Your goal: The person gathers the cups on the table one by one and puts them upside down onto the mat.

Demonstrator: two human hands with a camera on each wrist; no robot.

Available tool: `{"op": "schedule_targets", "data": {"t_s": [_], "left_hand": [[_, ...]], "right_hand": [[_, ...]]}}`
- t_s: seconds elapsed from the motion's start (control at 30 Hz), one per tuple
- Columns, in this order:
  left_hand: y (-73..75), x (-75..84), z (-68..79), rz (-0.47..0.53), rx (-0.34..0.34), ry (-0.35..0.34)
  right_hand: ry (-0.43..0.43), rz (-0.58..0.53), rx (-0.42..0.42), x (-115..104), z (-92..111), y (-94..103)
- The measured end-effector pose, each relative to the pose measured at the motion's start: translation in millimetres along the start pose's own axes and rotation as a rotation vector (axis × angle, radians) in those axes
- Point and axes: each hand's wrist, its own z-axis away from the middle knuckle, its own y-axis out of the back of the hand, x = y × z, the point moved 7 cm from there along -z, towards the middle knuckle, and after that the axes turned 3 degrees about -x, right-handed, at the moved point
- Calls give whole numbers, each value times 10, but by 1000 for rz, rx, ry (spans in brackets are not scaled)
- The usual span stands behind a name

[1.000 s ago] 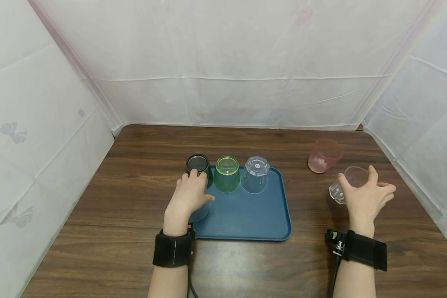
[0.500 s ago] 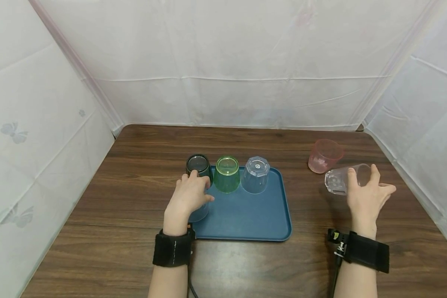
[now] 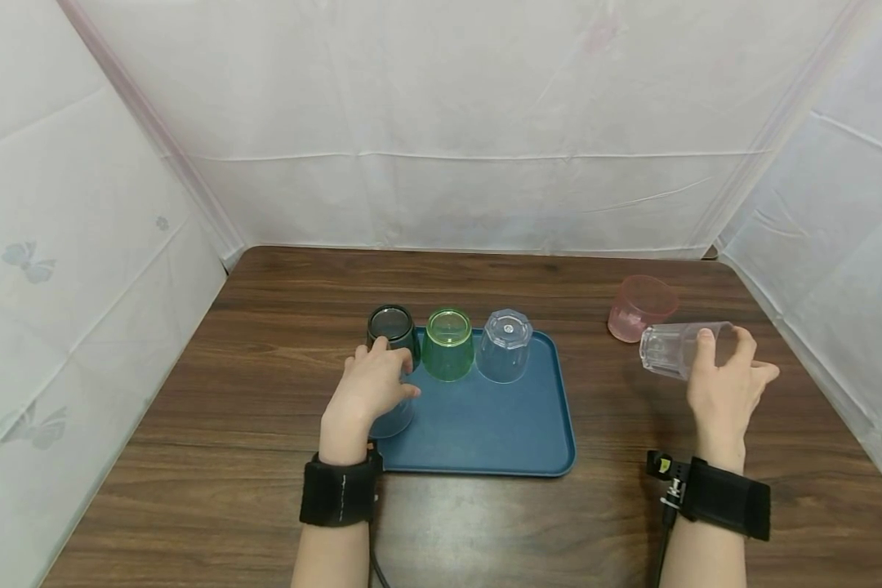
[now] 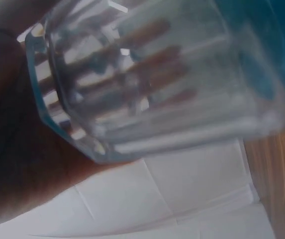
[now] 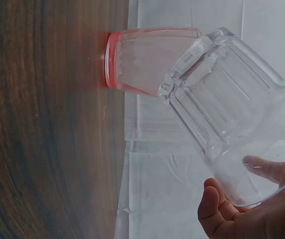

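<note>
My left hand grips an upside-down clear glass at the left side of the blue tray. In the left wrist view, the fingers show through the faceted wall of that glass. Over the right side of the table, my right hand holds a second clear glass near its rim, thumb and fingers on either side. This glass is tipped on its side above the table, its thick base pointing left. Close behind it, a pink glass stands upright on the table.
Along the tray's back edge, a dark glass, a green glass and another clear glass stand upside down in a row. White sheets wall the wooden table at the back and sides.
The clear glass in my right hand has tipped further over, from leaning to nearly horizontal, and its base has swung up toward the pink glass. My left hand has hardly moved.
</note>
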Motion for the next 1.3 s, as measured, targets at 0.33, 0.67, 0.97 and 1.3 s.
{"op": "schedule_targets", "data": {"t_s": [0.33,0.67,0.97,1.3], "left_hand": [[-10,-8,0,5,-13,9],[-23,-9,-6,-16,-12,17],[-55,3,-8,-46,-34,37],[-35,23,-16,-74,-16,33]], "right_hand": [[-6,-6,-5,2,15,6],[-17,-18,-13,-8,18,3],[-1,-2,-1,-17,35,4],[17,-13,14,-44,20,8]]}}
